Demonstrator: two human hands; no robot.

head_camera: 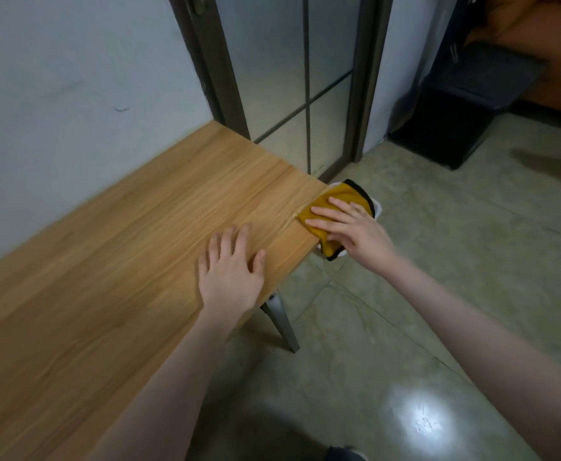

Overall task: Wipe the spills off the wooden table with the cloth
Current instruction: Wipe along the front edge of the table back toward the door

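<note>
— Where is the cloth sitting right now?

— I am pressing the yellow cloth [330, 207] onto the far right corner of the wooden table [122, 261]. Part of it is hanging over the table's edge, and a dark-trimmed hem is showing both beyond the corner and below my palm.

— And your right hand?

— My right hand [349, 227] is lying flat on top of the cloth, fingers [322, 212] straight and spread, pointing toward the table's middle. I am not curling them round the fabric; I am pushing down on it.

— The left one?

— My left hand [231, 271] is resting palm-down on the bare tabletop, near the table's front edge and just short of the cloth. Its fingers are relaxed and slightly fanned, holding nothing.

— Can you see any spill?

— A thin wet-looking streak [292, 218] is glinting on the wood just beside the cloth, on the side toward my left hand. The picture is blurred, so I cannot tell more.

— What else is near the table?

— Something white [377, 207] is peeking out from beneath the cloth past the table's corner; I cannot tell what it is. A metal table leg [284, 322] is slanting down under the front edge. A frosted glass door [292, 74] is standing behind the table's far end, and a black box-like bin [455, 128] is sitting on the tiled floor [439, 277] well apart from the table.
</note>
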